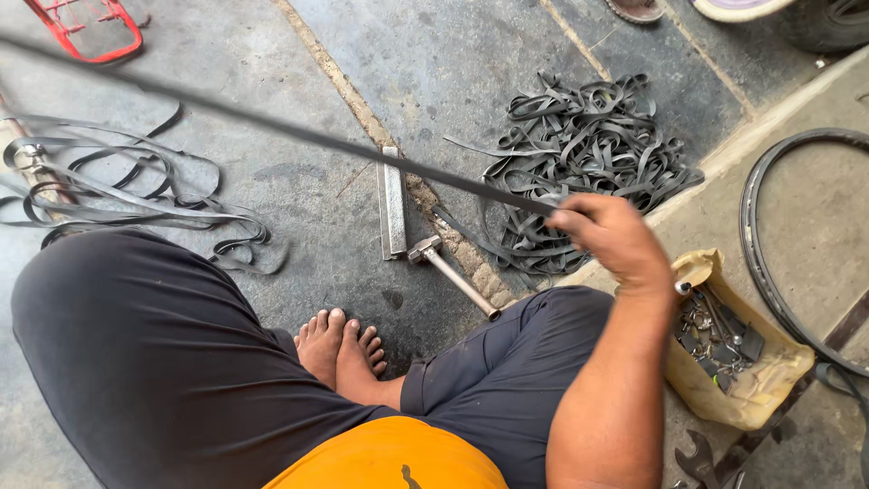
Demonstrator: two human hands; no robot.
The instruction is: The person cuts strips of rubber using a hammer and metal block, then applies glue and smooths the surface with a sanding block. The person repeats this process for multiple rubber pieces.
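The person sits cross-legged on the grey concrete floor (272, 181), bare feet tucked between dark trousers. The right hand (611, 237) is raised over the right knee, its fingers (572, 220) curled together and pinching the end of a long, thin black rubber strip (299, 131). The strip runs taut from that hand up and away to the left, crossing the whole view to its upper left edge. The left hand is out of sight, so its state cannot be told.

Under the strip, on the floor in front of the feet, lies a flat grey metal bar (392, 204), and just beside its near end a steel hammer with a metal handle (450, 272), the head touching or almost touching the bar. Beyond the right hand sits a tangled heap of black rubber strips (588, 149). A looser spread of similar rubber bands (127, 195) lies off to the left, near the left knee.

By the right knee stands an open tan bag (738, 389) holding small metal parts, perhaps nuts and keys; they are too small to tell. A black rubber tyre hoop (756, 226) curves around its far side. A red metal frame (86, 32) shows at the upper left corner.
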